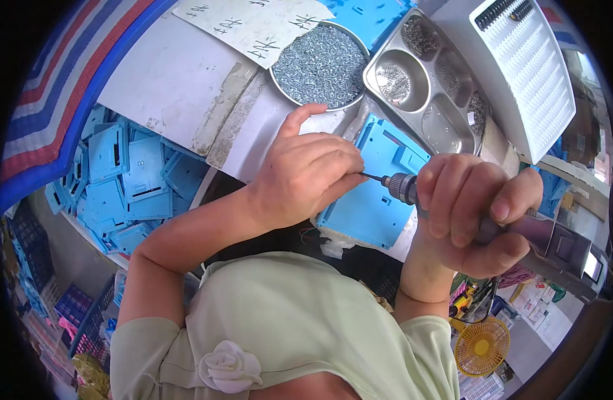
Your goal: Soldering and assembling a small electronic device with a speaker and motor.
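Observation:
My right hand point(463, 207) is wrapped round a dark electric screwdriver point(563, 248), which lies nearly level and points left. Its knurled chuck point(401, 189) carries a thin dark bit. At the bit's tip, the fingers of my left hand point(310, 167) are pinched together, with the forefinger raised apart. Whatever they hold there is hidden or too small to name. Below both hands lies a light-blue plastic panel point(368, 213) with a raised rectangular part, on the table's near edge. Beyond my left hand stands a round dish of small silvery screws point(320, 63).
A steel compartment tray point(432, 110) with small metal parts stands at the far right, beside a white perforated box point(526, 63). Marked paper point(243, 27) overlaps the dish. Many blue panels point(130, 170) fill a container at left, near striped fabric point(60, 107). A yellow round grille point(482, 347) is lower right.

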The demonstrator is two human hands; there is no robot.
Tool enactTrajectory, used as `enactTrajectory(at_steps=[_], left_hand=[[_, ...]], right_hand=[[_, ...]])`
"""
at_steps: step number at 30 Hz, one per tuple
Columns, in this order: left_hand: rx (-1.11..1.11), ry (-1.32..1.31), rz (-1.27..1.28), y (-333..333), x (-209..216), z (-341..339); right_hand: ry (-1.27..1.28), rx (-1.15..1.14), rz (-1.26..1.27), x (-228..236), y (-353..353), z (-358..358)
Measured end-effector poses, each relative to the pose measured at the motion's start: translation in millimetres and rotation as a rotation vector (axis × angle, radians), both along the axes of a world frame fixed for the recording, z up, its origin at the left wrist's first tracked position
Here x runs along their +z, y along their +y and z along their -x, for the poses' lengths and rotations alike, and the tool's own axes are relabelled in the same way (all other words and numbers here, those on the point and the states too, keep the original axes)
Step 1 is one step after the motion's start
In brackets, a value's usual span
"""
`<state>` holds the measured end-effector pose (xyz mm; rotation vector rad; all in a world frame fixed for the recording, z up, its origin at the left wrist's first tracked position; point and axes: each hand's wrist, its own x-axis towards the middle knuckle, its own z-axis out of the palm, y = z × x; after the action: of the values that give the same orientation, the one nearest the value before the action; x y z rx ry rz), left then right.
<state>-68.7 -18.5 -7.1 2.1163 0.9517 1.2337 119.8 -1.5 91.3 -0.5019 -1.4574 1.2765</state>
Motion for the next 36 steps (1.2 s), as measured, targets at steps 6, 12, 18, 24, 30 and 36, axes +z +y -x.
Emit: enactTrajectory(at_steps=[6, 12, 18, 24, 30, 36], left_hand=[[-0.234, -0.006, -0.007, 39, -3, 16], [0.183, 0.686, -0.052, 97, -17, 29], [0.137, 0.66, -0.036, 95, -22, 28], [0.085, 0.696, -0.074, 96, -18, 25], [0.059, 0.759, -0.05, 105, -15, 22], [0.037, 0.317, -0.176, 89, -10, 25]], right_hand=[[0.0, -0.016, 0.015, -4, -3, -2], [-0.087, -0.052, 0.034, -6, -18, 5], [-0.108, -0.035, 0.117, -8, -32, 12], [-0.039, -0.04, 0.197, -15, -39, 20], [-0.225, -0.121, 0.185, -24, -43, 35], [-0.116, -0.078, 0.138, -18, -34, 23]])
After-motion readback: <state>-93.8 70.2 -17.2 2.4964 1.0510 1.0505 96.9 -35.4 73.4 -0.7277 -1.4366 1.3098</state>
